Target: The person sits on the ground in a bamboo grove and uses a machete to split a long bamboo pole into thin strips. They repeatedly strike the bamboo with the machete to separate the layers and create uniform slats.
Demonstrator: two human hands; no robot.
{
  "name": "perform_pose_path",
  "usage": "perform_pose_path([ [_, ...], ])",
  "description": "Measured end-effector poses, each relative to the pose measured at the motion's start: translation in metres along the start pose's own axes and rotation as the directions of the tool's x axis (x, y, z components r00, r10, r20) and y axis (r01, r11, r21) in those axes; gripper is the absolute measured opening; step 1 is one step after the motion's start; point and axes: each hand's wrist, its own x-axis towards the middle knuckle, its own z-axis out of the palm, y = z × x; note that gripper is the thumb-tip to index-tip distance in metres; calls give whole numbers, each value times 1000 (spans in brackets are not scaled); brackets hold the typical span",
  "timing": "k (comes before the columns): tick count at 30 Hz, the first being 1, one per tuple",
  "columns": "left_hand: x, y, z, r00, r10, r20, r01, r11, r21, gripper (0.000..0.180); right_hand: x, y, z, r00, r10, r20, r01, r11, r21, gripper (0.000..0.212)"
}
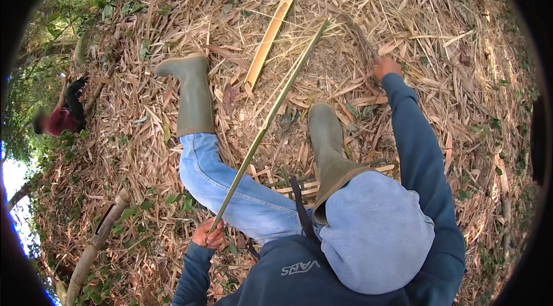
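My left hand point(208, 234) is closed round the lower end of a long, thin green bamboo strip point(254, 143). The strip slants up and to the right across my bent leg, and its far end frays into pale slivers near the ground ahead. In my right hand point(387, 68), the fingers are wrapped round the handle of a long, dark-bladed knife point(360, 36). Its blade points away and left, close to the strip's far end but apart from it. A wider split bamboo piece point(271, 37), yellow inside, lies on the ground beyond my boots.
Dry bamboo leaves and shavings cover the ground. Several strips point(308, 189) lie beneath my legs, between my green rubber boots point(196, 95). A bamboo pole point(95, 242) stands at the lower left. Farther left, another person point(62, 117) in a red top is among greenery.
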Motion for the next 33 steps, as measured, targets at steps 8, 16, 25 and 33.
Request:
perform_pose_path([
  [8,19,-6,52,959,231,-166,-139,890,434,33,-190,-31,-5,628,-754,192,763,646,38,25],
  [16,6,-16,43,953,252,-168,-151,876,458,35,-96,-46,-28,825,-552,121,562,824,-68,24],
  [25,-39,-1,27,982,150,-114,-89,903,421,32,-44,-27,15,918,-381,106,393,910,-133,33],
  [33,-39,-18,-23,977,194,-91,-133,881,454,36,15,34,48,992,-117,-49,118,993,23,38],
])
